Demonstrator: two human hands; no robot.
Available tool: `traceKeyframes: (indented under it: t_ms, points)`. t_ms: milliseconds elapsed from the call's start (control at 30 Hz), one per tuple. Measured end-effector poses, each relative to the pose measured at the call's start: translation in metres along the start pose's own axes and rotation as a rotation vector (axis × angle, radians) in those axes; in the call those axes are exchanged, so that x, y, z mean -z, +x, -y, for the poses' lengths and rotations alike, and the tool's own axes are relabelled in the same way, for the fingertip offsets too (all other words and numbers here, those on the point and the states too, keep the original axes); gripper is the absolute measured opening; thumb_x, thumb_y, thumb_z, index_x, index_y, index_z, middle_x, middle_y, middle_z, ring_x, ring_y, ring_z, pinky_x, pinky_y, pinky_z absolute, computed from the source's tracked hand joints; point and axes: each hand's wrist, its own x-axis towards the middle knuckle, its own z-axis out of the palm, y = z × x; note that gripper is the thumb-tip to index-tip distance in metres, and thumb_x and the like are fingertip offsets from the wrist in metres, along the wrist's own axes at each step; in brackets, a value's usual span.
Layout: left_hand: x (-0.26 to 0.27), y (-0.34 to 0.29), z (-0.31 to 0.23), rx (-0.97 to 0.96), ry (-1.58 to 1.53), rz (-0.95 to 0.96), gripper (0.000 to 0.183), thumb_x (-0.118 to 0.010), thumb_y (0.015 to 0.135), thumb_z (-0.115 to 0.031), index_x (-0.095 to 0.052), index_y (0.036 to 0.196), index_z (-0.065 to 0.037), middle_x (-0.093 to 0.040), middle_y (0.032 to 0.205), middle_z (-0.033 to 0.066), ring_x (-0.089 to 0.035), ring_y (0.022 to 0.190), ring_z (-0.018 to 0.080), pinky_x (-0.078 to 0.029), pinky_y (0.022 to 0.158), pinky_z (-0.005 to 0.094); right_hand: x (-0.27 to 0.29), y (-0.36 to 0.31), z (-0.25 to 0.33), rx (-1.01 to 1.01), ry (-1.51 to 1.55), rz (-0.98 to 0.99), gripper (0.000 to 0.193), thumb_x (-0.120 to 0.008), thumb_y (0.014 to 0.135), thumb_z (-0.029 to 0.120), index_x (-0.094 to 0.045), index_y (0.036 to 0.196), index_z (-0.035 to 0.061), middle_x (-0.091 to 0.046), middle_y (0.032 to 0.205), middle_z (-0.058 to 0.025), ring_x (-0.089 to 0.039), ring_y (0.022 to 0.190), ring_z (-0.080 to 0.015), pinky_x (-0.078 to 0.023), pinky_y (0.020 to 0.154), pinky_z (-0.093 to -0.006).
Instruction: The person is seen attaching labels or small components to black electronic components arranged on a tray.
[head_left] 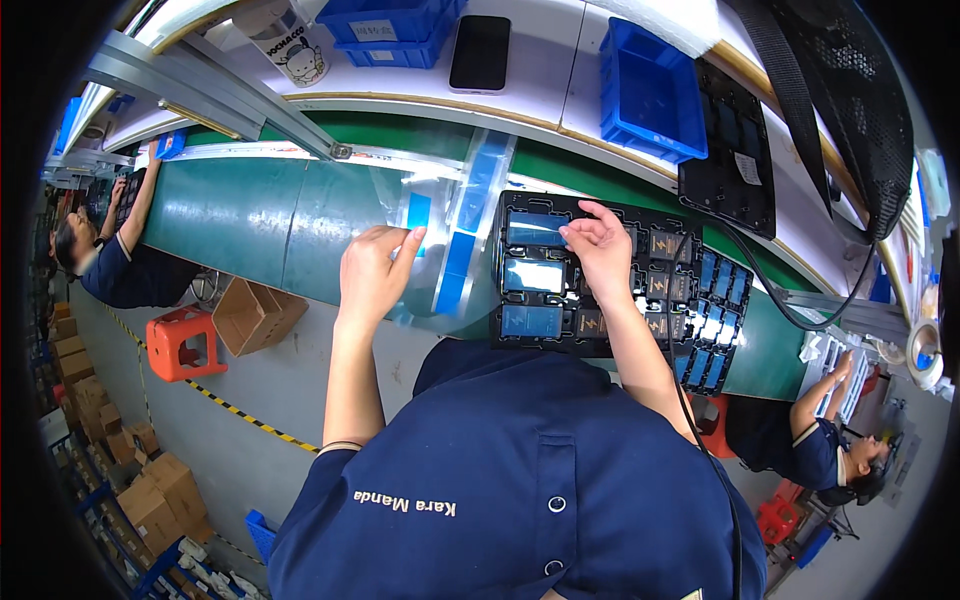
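Observation:
My left hand (375,268) is closed in a pinch on a small blue film tab (419,210), over clear plastic sheeting. Beside it, a clear strip with blue film patches (457,265) runs across the bench. My right hand (603,252) reaches over a black tray (572,349) with its thumb and forefinger together. Those fingertips meet the right end of a flat, shiny blue-faced pack (534,228) in the tray's far left slot; anything between them is too small to make out. Several other flat packs fill the tray, some glossy blue, some dark with orange marks.
Farther right lies another tray of blue-faced packs (716,320). A shelf holds a blue bin (650,90), a phone (480,53) and a cup (296,55). A black cable (690,400) hangs down past my right arm. Co-workers sit at both sides.

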Motion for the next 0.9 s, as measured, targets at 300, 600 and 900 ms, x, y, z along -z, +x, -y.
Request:
traceKeyframes:
  t_ms: [300, 600, 900]
  points:
    - [-0.003, 0.007, 0.004, 0.001, 0.041, -0.006, 0.026, -0.065, 0.087, -0.025, -0.069, 0.075, -0.001, -0.063, 0.069, 0.0145, -0.061, 0.067, 0.0312, -0.046, 0.059, 0.0395, -0.001, 0.001, -0.002, -0.025, -0.054, 0.013, 0.033, -0.071, 0.079, -0.003, -0.059, 0.109, -0.001, -0.066, 0.083, -0.0041, -0.062, 0.074, -0.0055, -0.05, 0.068, -0.0188]
    - [-0.008, 0.006, 0.002, -0.037, 0.04, -0.002, 0.022, -0.066, 0.086, -0.022, -0.07, 0.077, -0.002, -0.065, 0.071, 0.0137, -0.062, 0.068, 0.0306, -0.047, 0.06, 0.039, 0.002, 0.002, -0.005, -0.056, -0.06, 0.015, 0.027, -0.072, 0.078, -0.003, -0.062, 0.103, -0.0012, -0.065, 0.084, -0.0035, -0.062, 0.074, -0.0068, -0.052, 0.065, -0.0199]
    - [-0.003, 0.008, -0.008, 0.007, 0.009, 0.088, 0.018, -0.067, 0.085, -0.017, -0.069, 0.084, 0.001, -0.068, 0.085, 0.0171, -0.065, 0.079, 0.0329, -0.05, 0.069, 0.0372, 0.001, 0.003, -0.006, -0.022, -0.087, 0.009, 0.026, -0.072, 0.079, -0.003, -0.062, 0.103, -0.0025, -0.066, 0.086, -0.0044, -0.061, 0.075, -0.0065, -0.051, 0.067, -0.0189]
